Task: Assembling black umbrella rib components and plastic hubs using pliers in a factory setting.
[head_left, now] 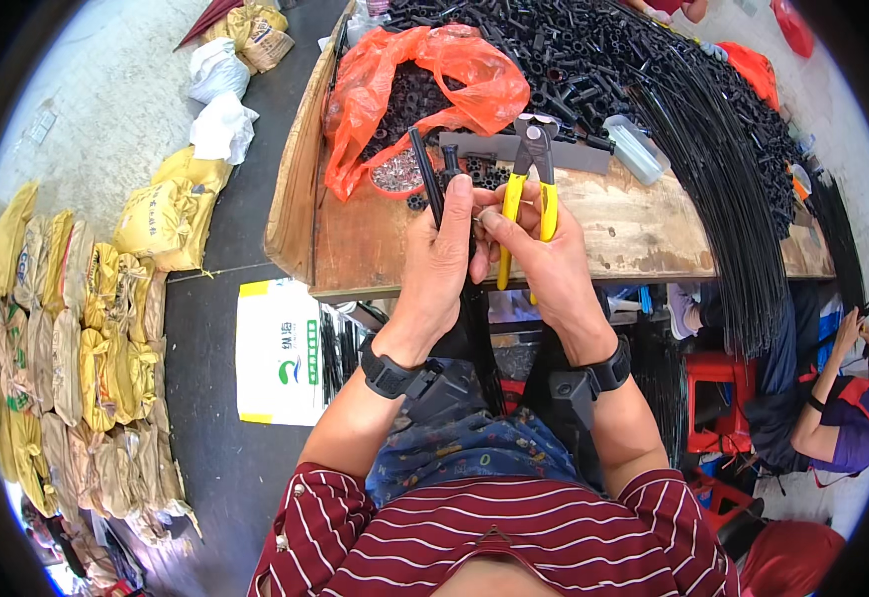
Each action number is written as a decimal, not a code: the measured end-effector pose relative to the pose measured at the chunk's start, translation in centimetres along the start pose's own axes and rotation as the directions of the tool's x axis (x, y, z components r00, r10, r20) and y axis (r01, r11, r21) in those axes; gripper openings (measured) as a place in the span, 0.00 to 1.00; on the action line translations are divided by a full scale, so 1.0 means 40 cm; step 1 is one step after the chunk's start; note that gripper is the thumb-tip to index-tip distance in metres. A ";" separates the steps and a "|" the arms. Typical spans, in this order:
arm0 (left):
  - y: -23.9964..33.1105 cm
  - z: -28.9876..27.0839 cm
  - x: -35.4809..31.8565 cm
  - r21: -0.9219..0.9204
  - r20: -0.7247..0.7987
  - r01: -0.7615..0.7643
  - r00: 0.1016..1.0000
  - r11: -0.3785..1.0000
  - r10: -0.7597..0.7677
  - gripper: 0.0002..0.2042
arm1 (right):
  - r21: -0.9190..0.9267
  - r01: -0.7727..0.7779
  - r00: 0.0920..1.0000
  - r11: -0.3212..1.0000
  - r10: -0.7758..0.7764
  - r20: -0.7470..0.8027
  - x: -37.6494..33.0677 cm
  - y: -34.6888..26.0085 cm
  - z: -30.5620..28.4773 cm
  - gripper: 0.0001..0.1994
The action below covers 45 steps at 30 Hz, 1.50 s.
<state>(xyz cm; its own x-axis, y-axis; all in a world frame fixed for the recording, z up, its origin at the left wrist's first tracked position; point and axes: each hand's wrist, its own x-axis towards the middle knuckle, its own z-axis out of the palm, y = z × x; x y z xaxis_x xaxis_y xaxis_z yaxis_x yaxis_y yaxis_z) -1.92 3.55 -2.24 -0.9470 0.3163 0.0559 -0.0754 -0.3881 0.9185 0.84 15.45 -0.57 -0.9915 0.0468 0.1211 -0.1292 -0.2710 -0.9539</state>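
Observation:
My left hand (439,249) is closed round thin black tubes (422,164), which stick up past the thumb and hang down below the palm. A short black fitting (451,157) shows just above that thumb. In my right hand (549,259) are yellow-handled pliers (534,149), jaws pointing away from me. Its thumb and forefinger also meet at my left fingertips, on something too small to make out. Both hands are together over the near edge of the wooden table (623,234).
Black plastic fittings (574,75) are heaped on the table beside an orange bag (385,65) and small metal rings (397,172). Long black rods (738,219) drape over the edge at right. Tied sacks (76,338) are stacked at left. Another person (842,423) sits at right.

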 end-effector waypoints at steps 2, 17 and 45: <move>-0.001 0.003 0.000 -0.004 0.001 -0.001 1.000 1.000 0.001 0.29 | -0.006 0.015 0.999 1.000 -0.015 -0.045 -0.002 0.003 0.000 0.10; 0.003 0.009 0.004 0.024 0.015 -0.010 1.000 1.000 0.009 0.25 | -0.116 0.171 0.970 0.978 -0.188 -0.153 -0.023 0.012 0.026 0.09; 0.011 0.008 0.009 0.019 0.221 0.052 0.974 0.998 -0.055 0.29 | -0.572 0.390 0.892 0.721 -0.450 0.041 -0.018 -0.004 -0.043 0.12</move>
<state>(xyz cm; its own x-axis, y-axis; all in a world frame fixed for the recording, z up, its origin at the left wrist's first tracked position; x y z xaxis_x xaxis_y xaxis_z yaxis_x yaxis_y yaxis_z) -2.20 3.79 -1.69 -0.8491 0.5205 0.0901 -0.1191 -0.3548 0.9273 1.59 17.10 -0.99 -0.8268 0.1246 0.5485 -0.4732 0.3729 -0.7981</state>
